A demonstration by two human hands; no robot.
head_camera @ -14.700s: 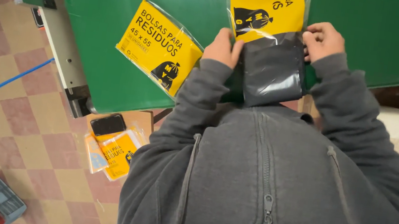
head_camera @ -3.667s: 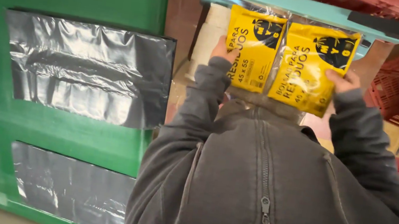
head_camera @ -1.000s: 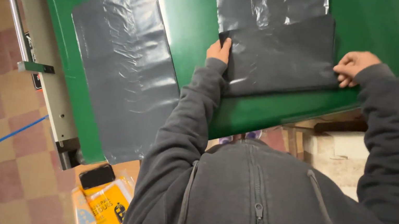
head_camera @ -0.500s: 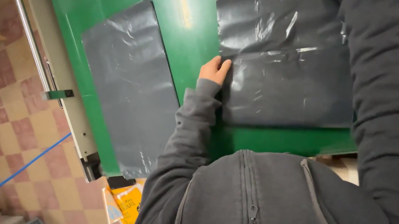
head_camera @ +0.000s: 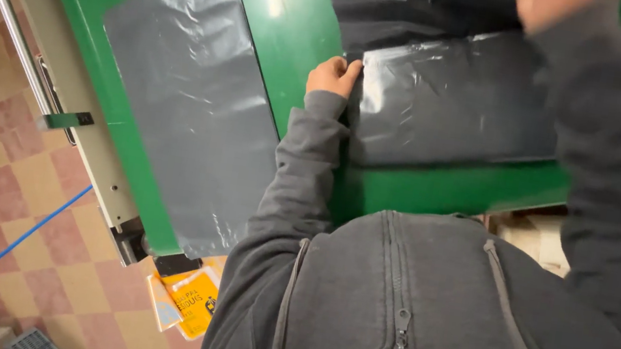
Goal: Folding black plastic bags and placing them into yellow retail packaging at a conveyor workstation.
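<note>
Fingers of the left hand (head_camera: 333, 77) are curling down onto the left edge of a folded grey plastic bag (head_camera: 460, 107), pinning it flat against the green conveyor belt (head_camera: 300, 25). That bag is lying at the near edge of the belt, straight ahead of the person's grey zipped jacket (head_camera: 423, 298). At the top of the view the right hand (head_camera: 545, 4) is blurring and partly leaving the frame, so I cannot tell whether it is gripping anything. By the look of it, 1 fold is already sitting in this bag and more folding is waiting. To the left, 1 second grey bag (head_camera: 190, 99) is lying flat and unfolded, apparently not yet handled. Below the belt's end, yellow bag packets (head_camera: 195, 301) are resting near the checkered floor (head_camera: 6, 236).
</note>
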